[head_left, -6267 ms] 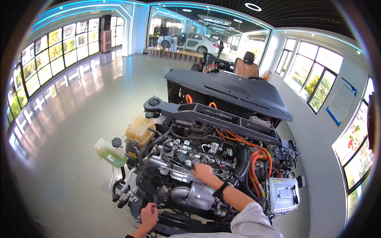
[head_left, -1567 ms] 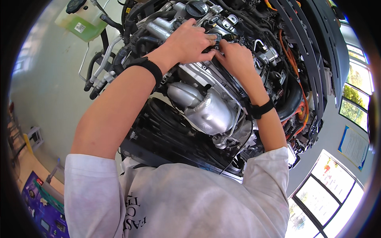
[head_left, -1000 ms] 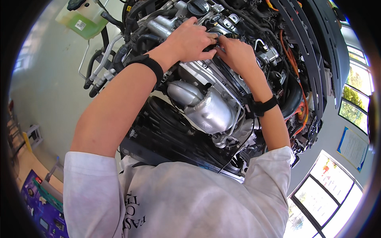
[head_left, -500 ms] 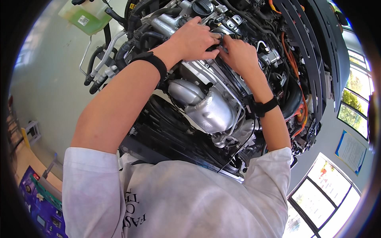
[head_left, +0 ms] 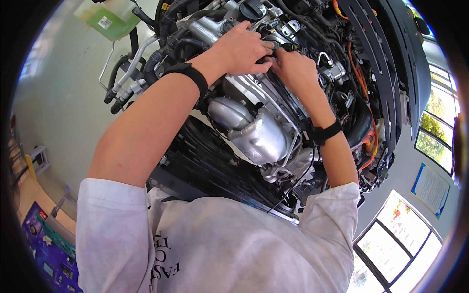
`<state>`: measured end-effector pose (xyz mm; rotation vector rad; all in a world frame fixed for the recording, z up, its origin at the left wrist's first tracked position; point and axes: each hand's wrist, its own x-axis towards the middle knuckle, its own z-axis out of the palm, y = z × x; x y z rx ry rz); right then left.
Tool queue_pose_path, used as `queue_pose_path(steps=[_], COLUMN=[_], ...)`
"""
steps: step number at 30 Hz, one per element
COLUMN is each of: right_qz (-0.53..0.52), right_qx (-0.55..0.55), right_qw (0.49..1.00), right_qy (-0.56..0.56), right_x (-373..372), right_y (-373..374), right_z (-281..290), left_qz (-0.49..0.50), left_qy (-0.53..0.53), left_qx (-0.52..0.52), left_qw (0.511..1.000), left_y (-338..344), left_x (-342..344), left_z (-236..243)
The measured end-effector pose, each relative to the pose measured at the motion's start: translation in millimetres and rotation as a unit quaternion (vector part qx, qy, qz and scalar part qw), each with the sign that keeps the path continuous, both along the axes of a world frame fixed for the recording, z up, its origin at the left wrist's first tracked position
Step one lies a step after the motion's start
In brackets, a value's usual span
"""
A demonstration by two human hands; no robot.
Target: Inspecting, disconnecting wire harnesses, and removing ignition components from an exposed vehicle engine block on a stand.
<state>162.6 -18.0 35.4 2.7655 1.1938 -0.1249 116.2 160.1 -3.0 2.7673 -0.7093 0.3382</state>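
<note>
My left hand (head_left: 242,51) has curled fingers at a small dark part (head_left: 276,45) on top of the engine, below a black oil filler cap (head_left: 252,10). My right hand (head_left: 295,68) meets it there, fingers bent and pressed in beside it; what both grip is mostly hidden. Below them lie a silver heat shield (head_left: 261,139), metal pipes and black hoses (head_left: 156,63). Black bands circle both my forearms.
A translucent tank (head_left: 110,22) with green liquid hangs at upper left. Orange cables (head_left: 361,73) and a dark frame (head_left: 388,73) run along the right. At lower left stand a metal stand (head_left: 39,161) and a purple board (head_left: 51,244); windows (head_left: 435,132) line the right wall.
Compared with the earliest frame, the view tilts down and my left hand has moved up from the front to meet my right. Over the last second both hands shift only slightly.
</note>
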Motion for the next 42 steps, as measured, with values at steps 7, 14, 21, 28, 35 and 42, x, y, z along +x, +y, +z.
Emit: queue_pose_path(steps=[7, 14, 21, 28, 35, 42], right_qz=[-0.016, -0.029, -0.042, -0.061, -0.060, -0.077], right_qx=[0.001, -0.032, 0.000, 0.023, -0.001, -0.037], right_qw=[1.000, 0.999, 0.999, 0.997, 0.997, 0.995], right_qy=[-0.007, -0.001, 0.025, 0.042, 0.057, 0.041], right_x=[0, -3, 0, -2, -3, 1], right_y=[3, 9, 3, 7, 9, 4], right_z=[-3, -1, 1, 5, 10, 1], left_qz=[0.002, 0.004, 0.000, 0.001, 0.004, -0.001], left_qy=[0.014, 0.015, 0.018, 0.047, 0.018, 0.055], left_qx=[0.010, 0.009, 0.010, 0.026, 0.002, 0.036], left_qw=[1.000, 1.000, 1.000, 0.999, 1.000, 0.998], left_y=[-1, 1, 0, -1, 2, 0], left_x=[0, -1, 0, -1, -1, 0], left_z=[2, 3, 2, 7, 2, 9])
